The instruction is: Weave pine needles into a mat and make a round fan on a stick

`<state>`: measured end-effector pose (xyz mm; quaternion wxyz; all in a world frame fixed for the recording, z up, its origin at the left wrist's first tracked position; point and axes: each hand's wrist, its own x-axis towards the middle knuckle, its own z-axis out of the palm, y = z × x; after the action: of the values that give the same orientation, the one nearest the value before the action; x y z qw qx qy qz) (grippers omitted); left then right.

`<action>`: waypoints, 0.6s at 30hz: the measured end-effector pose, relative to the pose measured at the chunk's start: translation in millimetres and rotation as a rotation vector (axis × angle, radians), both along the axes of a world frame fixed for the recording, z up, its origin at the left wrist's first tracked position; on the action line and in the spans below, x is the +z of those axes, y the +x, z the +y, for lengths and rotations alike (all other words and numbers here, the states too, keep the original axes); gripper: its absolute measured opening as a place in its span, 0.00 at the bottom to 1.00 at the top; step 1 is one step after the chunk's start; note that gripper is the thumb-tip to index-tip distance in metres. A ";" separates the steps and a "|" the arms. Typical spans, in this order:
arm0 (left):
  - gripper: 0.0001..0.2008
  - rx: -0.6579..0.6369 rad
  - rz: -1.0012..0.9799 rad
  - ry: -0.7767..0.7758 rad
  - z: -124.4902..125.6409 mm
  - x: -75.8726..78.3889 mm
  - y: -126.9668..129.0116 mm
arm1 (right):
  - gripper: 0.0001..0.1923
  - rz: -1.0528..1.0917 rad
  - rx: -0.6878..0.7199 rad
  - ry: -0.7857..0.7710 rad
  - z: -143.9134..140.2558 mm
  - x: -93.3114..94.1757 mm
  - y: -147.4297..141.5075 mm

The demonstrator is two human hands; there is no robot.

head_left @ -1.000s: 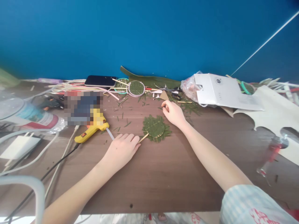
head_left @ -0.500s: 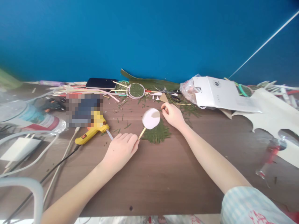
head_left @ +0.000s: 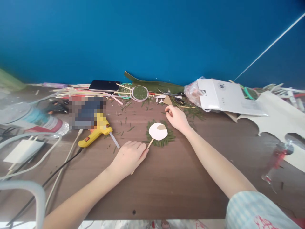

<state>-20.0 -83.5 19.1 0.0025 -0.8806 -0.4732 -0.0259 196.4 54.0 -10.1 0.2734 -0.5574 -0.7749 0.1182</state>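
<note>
Apparently placing a disc (head_left: 156,131) onto leaf strips (head_left: 164,142)

The left grip (head_left: 131,156) is grasping a stick (head_left: 150,144), the disc lying over the leaf strips just past it. The right grip (head_left: 176,117) is lying curled beyond, to its right; I cannot tell whether it is holding anything. The next move is probably calling for level pressure
</note>
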 end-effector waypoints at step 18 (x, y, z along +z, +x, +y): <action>0.17 0.675 0.277 0.062 8.3 37.9 -91.8 | 0.08 0.006 -0.003 0.016 -0.6 -1.0 -0.8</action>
<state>-111.8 -75.2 57.0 0.1015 -0.6696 -0.7312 0.0813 195.6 53.5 -11.0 0.2803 -0.5563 -0.7740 0.1135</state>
